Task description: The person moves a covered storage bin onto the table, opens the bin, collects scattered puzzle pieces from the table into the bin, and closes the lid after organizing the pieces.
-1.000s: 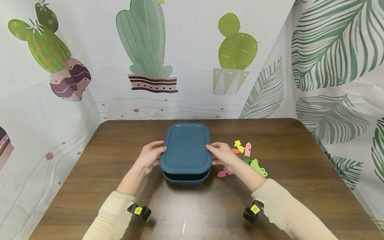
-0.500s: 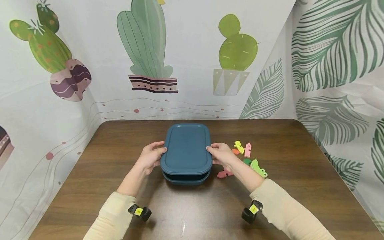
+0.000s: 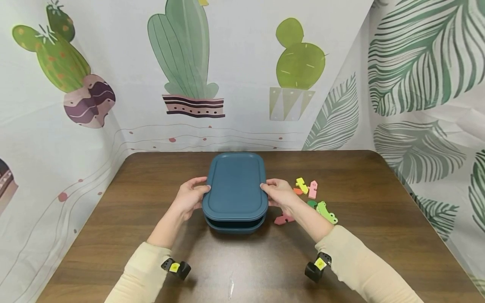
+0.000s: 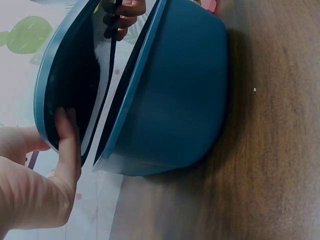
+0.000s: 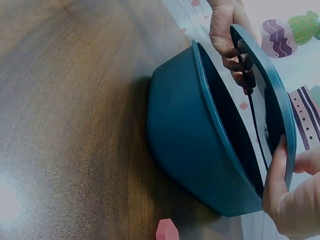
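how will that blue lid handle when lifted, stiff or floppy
Probably stiff: the lid stays flat though each hand holds only a side edge. Likely light, since fingertips alone carry it above the box. Its smooth surface may slip.

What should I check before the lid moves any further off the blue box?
1. Left hand grip on the lid: fingers under its edge, ok.
2. Right hand grip on the opposite edge: ok.
3. Lid clear of the box: a gap shows in both wrist views, ok.
4. Box resting flat on the table: ok.
5. Toy pieces apart from the box, right of it: ok.
6. Box contents: interior too dark, cannot tell.
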Tool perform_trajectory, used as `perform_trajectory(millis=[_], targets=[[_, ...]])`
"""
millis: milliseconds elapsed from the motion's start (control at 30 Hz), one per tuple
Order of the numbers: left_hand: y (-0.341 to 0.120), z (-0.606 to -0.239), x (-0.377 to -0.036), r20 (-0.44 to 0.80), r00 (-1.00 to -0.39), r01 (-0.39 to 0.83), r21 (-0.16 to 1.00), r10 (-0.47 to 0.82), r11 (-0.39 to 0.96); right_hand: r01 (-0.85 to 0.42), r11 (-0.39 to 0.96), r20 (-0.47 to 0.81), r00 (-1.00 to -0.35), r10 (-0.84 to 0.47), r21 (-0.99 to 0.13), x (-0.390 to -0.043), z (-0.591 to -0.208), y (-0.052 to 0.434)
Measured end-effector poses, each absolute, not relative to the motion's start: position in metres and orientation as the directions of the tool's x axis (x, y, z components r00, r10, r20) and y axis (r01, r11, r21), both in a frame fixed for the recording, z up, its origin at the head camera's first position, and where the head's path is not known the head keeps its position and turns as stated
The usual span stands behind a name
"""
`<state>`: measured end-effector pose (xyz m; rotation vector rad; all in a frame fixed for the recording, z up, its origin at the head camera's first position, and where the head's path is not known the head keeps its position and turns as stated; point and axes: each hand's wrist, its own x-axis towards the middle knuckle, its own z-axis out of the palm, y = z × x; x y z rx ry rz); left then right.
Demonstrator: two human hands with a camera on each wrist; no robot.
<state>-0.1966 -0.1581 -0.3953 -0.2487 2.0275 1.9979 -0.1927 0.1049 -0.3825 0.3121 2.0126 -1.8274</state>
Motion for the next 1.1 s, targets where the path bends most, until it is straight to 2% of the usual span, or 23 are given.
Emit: perform_trajectory(millis=[1100], targets=[[-0.174, -0.388, -0.194, -0.265, -0.962, -0.259, 0.963, 0.074, 0.075, 0.383, 0.203, -0.407, -0.908, -0.095, -0.901, -0.194, -0.377, 0.09]])
